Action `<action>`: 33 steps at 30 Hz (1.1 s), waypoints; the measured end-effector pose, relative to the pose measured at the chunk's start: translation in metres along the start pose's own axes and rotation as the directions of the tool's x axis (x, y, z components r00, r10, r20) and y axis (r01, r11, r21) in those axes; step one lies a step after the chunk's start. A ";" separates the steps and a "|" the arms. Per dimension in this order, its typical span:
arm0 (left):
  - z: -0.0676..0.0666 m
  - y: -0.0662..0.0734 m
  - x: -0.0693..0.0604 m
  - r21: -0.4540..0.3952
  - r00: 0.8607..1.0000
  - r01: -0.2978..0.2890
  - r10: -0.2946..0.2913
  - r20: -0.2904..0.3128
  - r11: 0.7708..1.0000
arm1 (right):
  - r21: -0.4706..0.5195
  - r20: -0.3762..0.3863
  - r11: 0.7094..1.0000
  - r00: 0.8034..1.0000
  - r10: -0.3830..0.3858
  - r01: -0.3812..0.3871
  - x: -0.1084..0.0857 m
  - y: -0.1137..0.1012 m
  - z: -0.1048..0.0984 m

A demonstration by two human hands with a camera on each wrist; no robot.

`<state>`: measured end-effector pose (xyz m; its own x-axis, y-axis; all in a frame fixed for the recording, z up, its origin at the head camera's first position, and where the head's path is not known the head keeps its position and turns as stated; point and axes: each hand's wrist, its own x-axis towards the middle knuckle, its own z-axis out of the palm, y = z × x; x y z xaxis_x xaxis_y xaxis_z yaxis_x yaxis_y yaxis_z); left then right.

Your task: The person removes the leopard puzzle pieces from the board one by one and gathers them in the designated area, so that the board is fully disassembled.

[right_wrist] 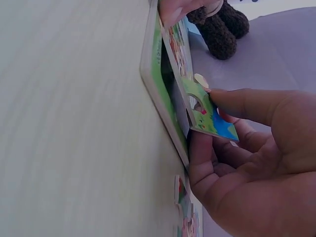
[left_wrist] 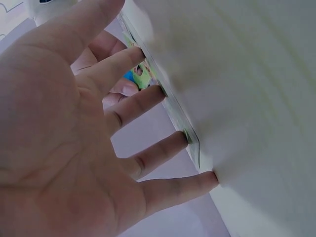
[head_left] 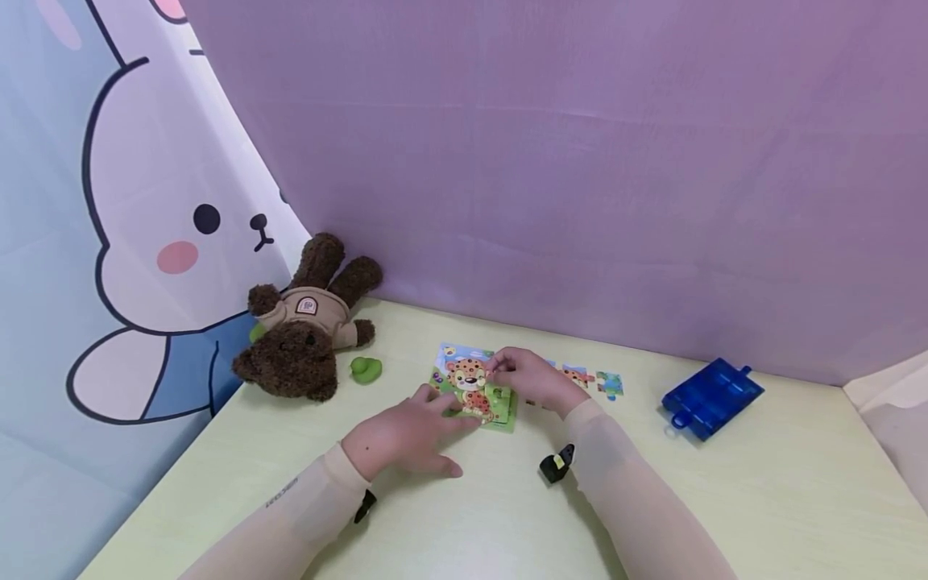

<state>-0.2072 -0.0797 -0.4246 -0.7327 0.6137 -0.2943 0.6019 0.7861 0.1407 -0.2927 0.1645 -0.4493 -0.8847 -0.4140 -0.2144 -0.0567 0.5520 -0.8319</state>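
Observation:
A jigsaw puzzle of a spotted leopard cub lies in its green-edged tray on the table. My left hand rests over its near left part, fingers spread and fairly straight, tips touching the puzzle and the table. With thumb and fingers my right hand pinches a green and blue puzzle piece at the puzzle's right side. In the right wrist view that piece is tilted above the tray, its edge close to the assembled part. Loose puzzle pieces lie just right of the right hand, some partly hidden by it.
At the back left a brown teddy bear in a beige top lies on its back, with a green toy duck beside it. A translucent blue case lies at the right. Purple cloth hangs behind the table.

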 end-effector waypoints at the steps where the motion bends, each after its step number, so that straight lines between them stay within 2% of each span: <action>1: 0.001 0.000 0.000 0.005 1.000 0.000 0.000 -0.005 1.000 | -0.003 0.003 1.000 1.000 0.002 -0.002 0.000 0.000 0.000; 6: 0.002 0.004 0.004 0.007 0.999 0.019 -0.019 -0.036 1.000 | -0.012 -0.006 1.000 1.000 0.005 -0.005 -0.002 -0.001 0.001; 13: 0.000 0.008 0.008 -0.039 0.998 0.067 -0.067 -0.006 0.997 | 0.010 -0.044 1.000 0.999 0.020 -0.019 0.000 -0.001 0.005; 18: -0.002 0.007 0.008 -0.030 0.998 0.060 -0.060 0.016 0.998 | 0.033 -0.071 0.997 0.995 0.074 -0.072 0.002 -0.003 0.007; 23: -0.002 0.007 0.009 0.004 0.999 0.051 -0.051 0.012 0.999 | 0.049 -0.057 0.990 0.990 0.133 -0.130 0.004 -0.009 0.004; 33: 0.000 0.006 0.010 0.025 0.999 0.046 -0.047 0.012 0.999 | 0.109 -0.017 0.986 0.992 0.128 -0.125 0.006 -0.003 -0.009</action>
<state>-0.2108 -0.0689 -0.4261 -0.7561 0.5755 -0.3116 0.5750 0.8116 0.1034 -0.3021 0.1667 -0.4437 -0.8926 -0.3275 -0.3098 0.1050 0.5172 -0.8494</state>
